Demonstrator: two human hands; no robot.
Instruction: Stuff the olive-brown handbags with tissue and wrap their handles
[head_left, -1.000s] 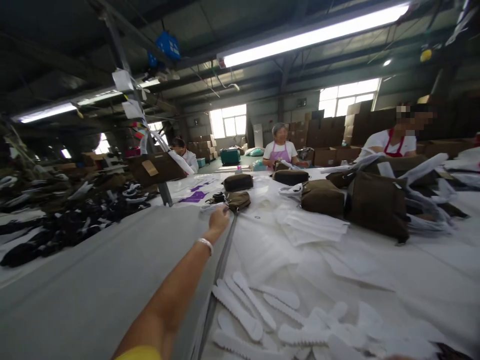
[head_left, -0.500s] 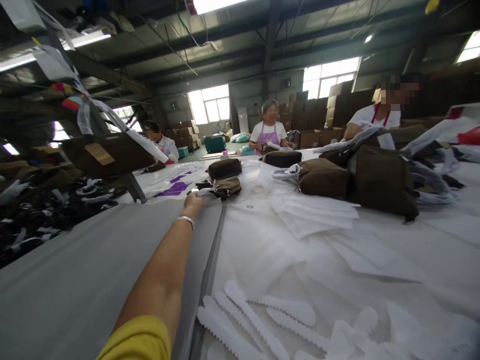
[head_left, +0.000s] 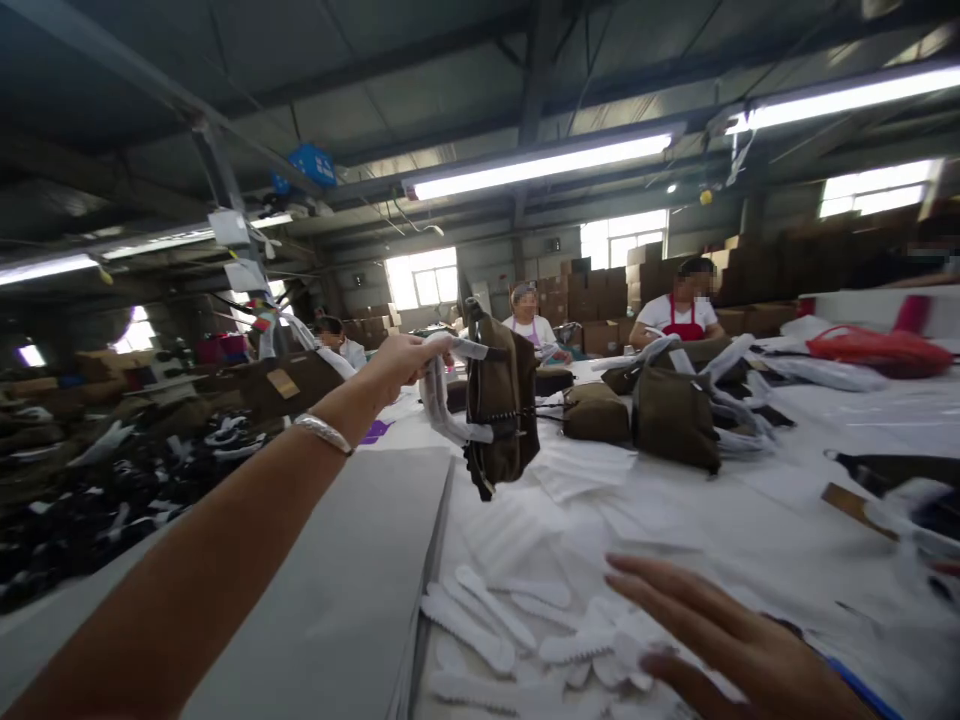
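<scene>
My left hand [head_left: 405, 360] is raised above the table and closed on the white wrapped strap of a small brown bag [head_left: 501, 400], which hangs in the air below it. A silver bracelet [head_left: 322, 432] circles that wrist. Low at the right, my right hand [head_left: 720, 645] hovers open with fingers spread over a scatter of white serrated foam strips [head_left: 495, 625] on the white table cover [head_left: 750, 530].
More brown bags [head_left: 671, 415] with white wrapped straps lie farther back on the table. A grey sheet [head_left: 345, 600] covers the left half. Dark items are heaped at the far left [head_left: 112, 480]. Three people work at the table's far end, before stacked cardboard boxes.
My left hand, which was reaching out flat to a brown bag on the table, has gripped its strap and lifted it up toward me. My right hand has come into view.
</scene>
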